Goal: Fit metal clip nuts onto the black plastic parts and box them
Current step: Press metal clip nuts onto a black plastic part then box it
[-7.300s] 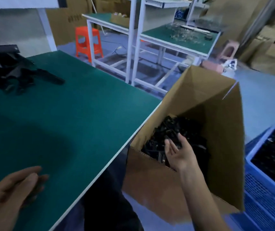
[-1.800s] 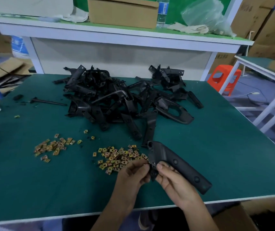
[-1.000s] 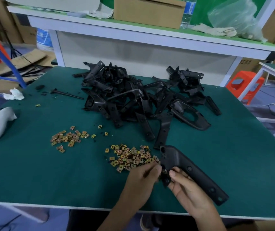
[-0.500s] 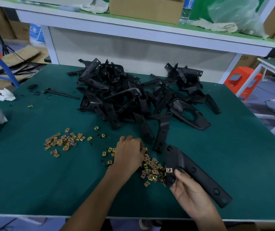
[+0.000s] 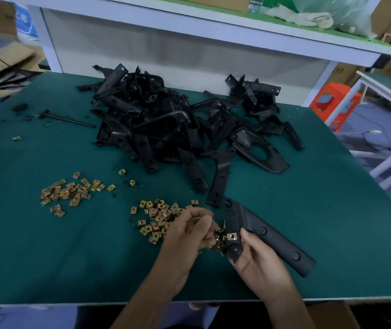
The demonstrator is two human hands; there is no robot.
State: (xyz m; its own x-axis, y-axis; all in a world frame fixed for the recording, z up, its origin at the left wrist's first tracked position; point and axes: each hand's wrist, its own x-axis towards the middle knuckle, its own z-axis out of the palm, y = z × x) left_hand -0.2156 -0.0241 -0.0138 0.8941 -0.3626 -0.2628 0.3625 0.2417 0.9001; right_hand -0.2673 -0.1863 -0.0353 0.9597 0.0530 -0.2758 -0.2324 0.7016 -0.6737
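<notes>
Your left hand (image 5: 187,231) has left the nut pile (image 5: 159,217) for the black part's (image 5: 268,233) near end, fingertips pinching a clip nut (image 5: 218,236); your right hand (image 5: 258,264) still clamps the part.

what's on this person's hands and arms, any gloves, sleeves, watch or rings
Both are bare: the left hand and right hand wear no gloves and no visible rings. Neither wrist carries a watch or band. The forearms are uncovered down to the frame's lower edge, so no sleeve shows.
</notes>
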